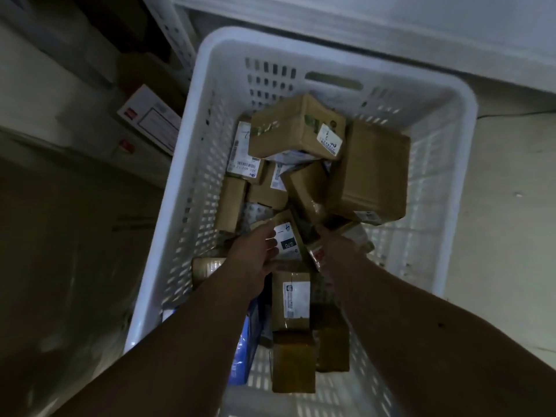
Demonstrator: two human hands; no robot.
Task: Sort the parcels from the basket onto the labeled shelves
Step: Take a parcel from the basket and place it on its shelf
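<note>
A white perforated basket [192, 152] stands on a pale floor [505, 206], dimly lit, its far end near the foot of a white shelf unit [361, 13]. To the left, outside the basket, a white carton with a printed label [150, 118] lies on a lower shelf in shadow.

Inside the basket lie numerous cardboard parcels, heaped loosely and overlapping. The largest, a plain brown box [373, 173], rests tilted against the right wall. Beside it, at the far end, sits a box with a white sticker [298, 127], on top of the others. A parcel with a long white label [243, 152] lies along the left wall.

Both arms reach down into the middle of the basket. The left hand [255, 254] and right hand [337, 251] grip opposite sides of a small parcel marked "4" [285, 236], its label facing up. The left fingers [270, 245] are curled over its left edge. The right fingers are hidden beneath the hand, apparently clamped on its right edge.

Nearer the camera, a labelled parcel [291, 299] and two small brown boxes [293, 362] lie on the basket's floor.
</note>
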